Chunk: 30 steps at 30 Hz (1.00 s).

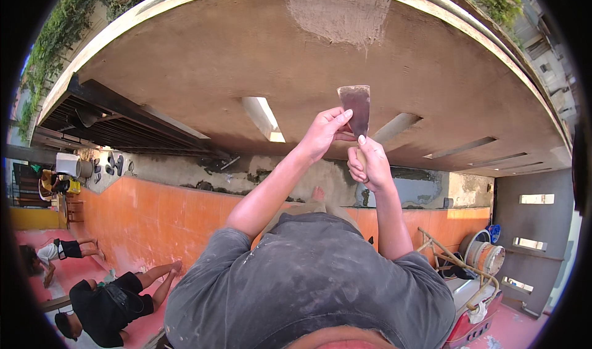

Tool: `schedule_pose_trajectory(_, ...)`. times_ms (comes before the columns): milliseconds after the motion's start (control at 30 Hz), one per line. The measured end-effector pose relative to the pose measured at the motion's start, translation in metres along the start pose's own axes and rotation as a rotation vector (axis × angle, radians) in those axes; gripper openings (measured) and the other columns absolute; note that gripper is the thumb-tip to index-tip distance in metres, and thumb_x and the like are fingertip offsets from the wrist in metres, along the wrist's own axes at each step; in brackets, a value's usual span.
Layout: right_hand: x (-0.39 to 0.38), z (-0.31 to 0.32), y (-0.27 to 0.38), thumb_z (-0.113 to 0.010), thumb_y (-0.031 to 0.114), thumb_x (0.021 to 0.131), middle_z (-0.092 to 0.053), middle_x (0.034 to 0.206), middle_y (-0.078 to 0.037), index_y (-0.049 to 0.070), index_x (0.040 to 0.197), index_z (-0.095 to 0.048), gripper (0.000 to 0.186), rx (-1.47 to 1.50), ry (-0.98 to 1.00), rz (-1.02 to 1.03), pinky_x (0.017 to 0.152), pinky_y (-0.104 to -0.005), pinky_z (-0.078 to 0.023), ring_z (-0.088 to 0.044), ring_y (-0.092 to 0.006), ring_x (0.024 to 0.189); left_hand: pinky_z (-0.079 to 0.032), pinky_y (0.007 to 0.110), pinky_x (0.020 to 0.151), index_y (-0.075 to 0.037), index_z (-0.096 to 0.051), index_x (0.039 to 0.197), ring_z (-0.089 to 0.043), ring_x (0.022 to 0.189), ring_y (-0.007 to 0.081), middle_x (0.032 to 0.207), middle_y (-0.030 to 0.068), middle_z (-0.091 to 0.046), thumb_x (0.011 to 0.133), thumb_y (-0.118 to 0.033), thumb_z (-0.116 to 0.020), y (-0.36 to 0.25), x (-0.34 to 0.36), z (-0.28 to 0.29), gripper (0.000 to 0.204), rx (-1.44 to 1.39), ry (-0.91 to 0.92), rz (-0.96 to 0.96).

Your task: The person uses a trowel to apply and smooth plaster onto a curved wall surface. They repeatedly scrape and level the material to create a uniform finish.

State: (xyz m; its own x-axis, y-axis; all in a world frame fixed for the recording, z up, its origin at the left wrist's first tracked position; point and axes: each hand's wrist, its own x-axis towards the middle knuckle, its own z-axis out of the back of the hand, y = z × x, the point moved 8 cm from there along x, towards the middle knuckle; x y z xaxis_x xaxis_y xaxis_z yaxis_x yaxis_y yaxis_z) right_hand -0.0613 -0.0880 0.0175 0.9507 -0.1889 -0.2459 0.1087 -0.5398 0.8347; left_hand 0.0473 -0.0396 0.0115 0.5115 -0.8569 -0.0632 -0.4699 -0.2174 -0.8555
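Observation:
A putty knife [359, 107] with a dark, wide blade is held up in front of the brown plastered wall, blade end upward. My right hand [372, 165] is wrapped round its pale handle, the thumb lying near the base of the blade. My left hand [325, 132] pinches the left side of the blade, thumb on the near face and the other fingers partly hidden behind it. Above the blade, a rough, lighter patch [338, 14] shows on the wall [203, 59], with the knife apart from it.
Slots such as this opening [264, 119] cut through the wall. A dark metal gate [117, 124] stands at left. Orange tiles [157, 210] edge a wet concrete strip [401, 185]. Two people [114, 306] are at lower left. A bucket [491, 259] and a wooden frame [462, 262] are at right.

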Motion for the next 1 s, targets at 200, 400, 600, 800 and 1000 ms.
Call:
schedule_pose_trajectory(200,-0.01,-0.019,-0.047,-0.048,0.032,0.11,-0.056,0.07,-0.003,0.002,0.09,-0.057,0.037,-0.22,-0.134,0.163,0.05,-0.0239,-0.047,-0.056,-0.0108,0.054,-0.059,0.036,0.087,-0.004,-0.06,0.104,-0.071,0.09,0.0176,0.095,0.0085,-0.071,0.108,-0.021,-0.053,0.016,-0.053,0.028,0.019,0.073,-0.062,-0.079)
schedule_pose_trajectory(400,-0.023,-0.024,-0.029,-0.059,0.015,0.105,-0.069,0.088,-0.008,-0.005,0.113,-0.069,0.024,-0.163,-0.393,0.463,0.064,-0.0262,-0.054,-0.065,-0.0129,0.072,-0.057,0.033,0.089,0.0,-0.053,0.129,-0.065,0.101,0.0145,0.118,0.0082,-0.064,0.106,-0.021,-0.057,0.031,-0.09,0.028,0.032,0.119,0.046,-0.066)
schedule_pose_trajectory(600,-0.029,-0.022,0.028,-0.067,0.011,0.101,-0.071,0.095,-0.005,-0.003,0.11,-0.071,0.017,-0.231,-0.467,0.627,0.073,-0.0268,-0.054,-0.065,-0.0103,0.08,-0.054,0.028,0.079,-0.002,-0.051,0.122,-0.064,0.089,0.0099,0.099,0.0037,-0.064,0.1,-0.015,-0.066,0.053,-0.103,-0.013,0.03,0.168,0.257,0.039)
schedule_pose_trajectory(800,-0.009,-0.002,0.098,-0.067,0.012,0.102,-0.071,0.094,0.001,0.001,0.111,-0.071,0.016,-0.078,-0.515,0.894,0.066,-0.0212,-0.048,-0.059,-0.0023,0.078,-0.046,0.029,0.069,-0.003,-0.05,0.106,-0.052,0.075,0.0096,0.083,0.0016,-0.054,0.093,-0.021,-0.066,0.024,-0.056,-0.028,0.027,0.594,0.298,-0.031)
schedule_pose_trajectory(1000,0.032,-0.001,0.142,-0.066,0.009,0.1,-0.07,0.092,0.0,-0.001,0.104,-0.069,0.01,-0.12,-0.512,0.921,0.069,-0.0227,-0.049,-0.06,-0.0037,0.08,-0.045,0.027,0.068,-0.004,-0.051,0.116,-0.05,0.077,0.0076,0.085,0.002,-0.054,0.094,-0.018,-0.066,-0.006,-0.025,-0.04,0.03,0.488,0.164,-0.071)
